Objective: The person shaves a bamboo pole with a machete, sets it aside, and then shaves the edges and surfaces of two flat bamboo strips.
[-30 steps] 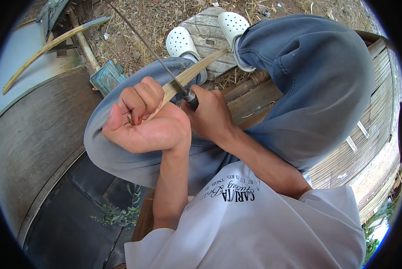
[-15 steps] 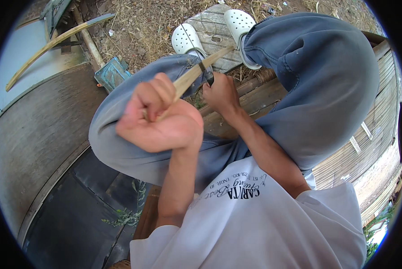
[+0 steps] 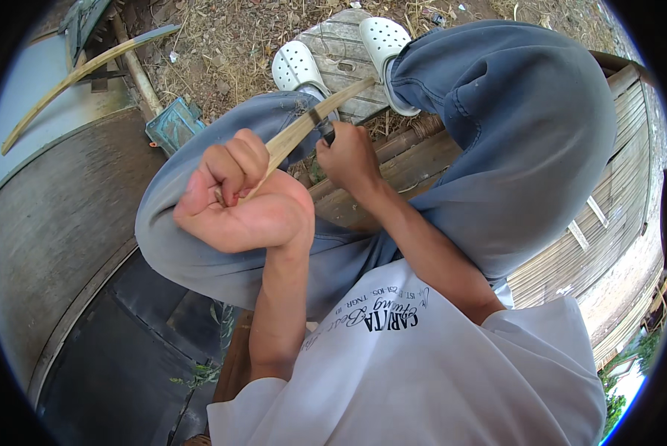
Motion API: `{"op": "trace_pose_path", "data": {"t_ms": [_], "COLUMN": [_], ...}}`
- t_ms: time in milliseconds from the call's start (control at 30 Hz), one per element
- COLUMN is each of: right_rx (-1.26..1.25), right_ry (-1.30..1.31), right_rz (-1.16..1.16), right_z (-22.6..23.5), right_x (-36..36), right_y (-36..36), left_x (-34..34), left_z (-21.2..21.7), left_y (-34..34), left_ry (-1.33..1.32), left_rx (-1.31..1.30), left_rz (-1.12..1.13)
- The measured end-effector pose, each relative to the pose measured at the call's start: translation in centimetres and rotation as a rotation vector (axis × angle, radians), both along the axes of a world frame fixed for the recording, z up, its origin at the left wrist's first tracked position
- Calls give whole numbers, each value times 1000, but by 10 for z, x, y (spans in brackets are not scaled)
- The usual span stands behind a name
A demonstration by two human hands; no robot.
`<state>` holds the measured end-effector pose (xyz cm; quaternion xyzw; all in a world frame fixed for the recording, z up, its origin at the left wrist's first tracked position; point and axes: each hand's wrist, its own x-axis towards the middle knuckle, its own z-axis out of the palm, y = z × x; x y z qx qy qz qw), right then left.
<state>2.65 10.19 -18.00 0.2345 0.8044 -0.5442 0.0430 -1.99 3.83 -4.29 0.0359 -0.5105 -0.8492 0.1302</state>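
A pale bamboo strip [image 3: 292, 139] slants up and away from my left hand [image 3: 244, 195], whose curled fingers are closed around its near end. My right hand [image 3: 352, 157] is closed on the dark handle of a knife [image 3: 326, 131], just right of the strip. The handle meets the strip around its middle, where a dark band crosses the wood. Most of the blade is hard to make out. Both hands are above my lap, between my bent knees, and the strip's far tip reaches toward my right shoe.
Two white clogs [image 3: 298, 65] rest on a weathered wooden board [image 3: 341, 44] over littered dirt. A curved bamboo strip [image 3: 73, 78] leans at the far left, near a blue-green crate [image 3: 176, 126]. Bamboo slats [image 3: 597, 230] lie at right, a dark panel [image 3: 118, 342] at lower left.
The whole view has shifted slightly, so things sit further left. Both hands keep their grips, and the thin blade line seen beyond the strip before no longer shows clearly.
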Motion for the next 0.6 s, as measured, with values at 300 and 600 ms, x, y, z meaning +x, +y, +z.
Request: {"op": "trace_pose_path", "data": {"t_ms": [300,600], "right_rx": [-109,130], "right_ry": [-22,-387], "right_rz": [107,-143], "right_z": [22,-54], "right_x": [11,1], "right_y": [-5,21], "left_x": [0,1], "left_z": [-6,1], "left_y": [-7,10], "left_ry": [35,-7], "left_rx": [-39,-17], "left_rz": [-10,2]}}
